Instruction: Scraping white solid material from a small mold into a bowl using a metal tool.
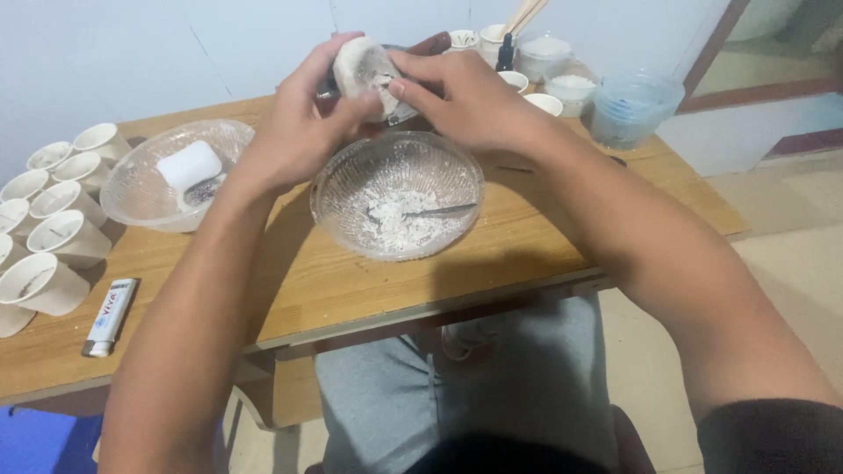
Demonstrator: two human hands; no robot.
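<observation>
Head view: white block (364, 70) was gripped by left hand (303, 132) and right hand (465, 101).
Advice: block best kept over glass bowl (397, 195), mid-desk (351, 281), catching flakes.

Paper cups (53, 230) crowd the table (544, 237) edge, a lighter (111, 316) just beside them, blue tub (634, 107) far corner.

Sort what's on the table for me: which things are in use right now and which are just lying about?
In use:
left hand
right hand
white lump held by both
glass bowl of white crumbs beneath

Lying about:
second bowl with white block
paper cups
lighter
blue tub
dropper bottle
</observation>
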